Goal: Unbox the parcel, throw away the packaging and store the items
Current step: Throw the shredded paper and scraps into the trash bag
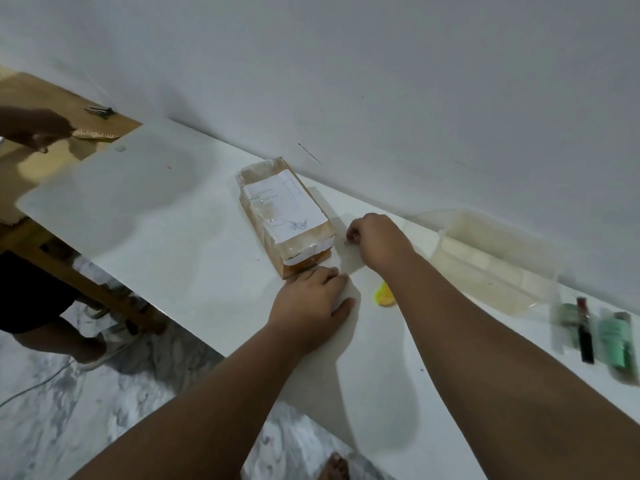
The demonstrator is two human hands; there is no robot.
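A brown cardboard parcel (284,216) wrapped in clear tape, with a white label on top, lies on the white table (145,209). My left hand (311,296) rests flat on the table with its fingertips against the parcel's near end. My right hand (374,240) sits just right of the parcel, fingers curled shut, knuckles down on the table; whether it pinches anything I cannot tell. A small yellow-orange object (384,296) lies on the table between my forearms, partly hidden by my right arm.
A clear plastic container (491,261) stands against the wall at right. Beyond it lie green bottles (620,344) and a dark slim tube (585,330). A wooden table (69,98) with a metal clip stands far left, where another person's hand and legs show.
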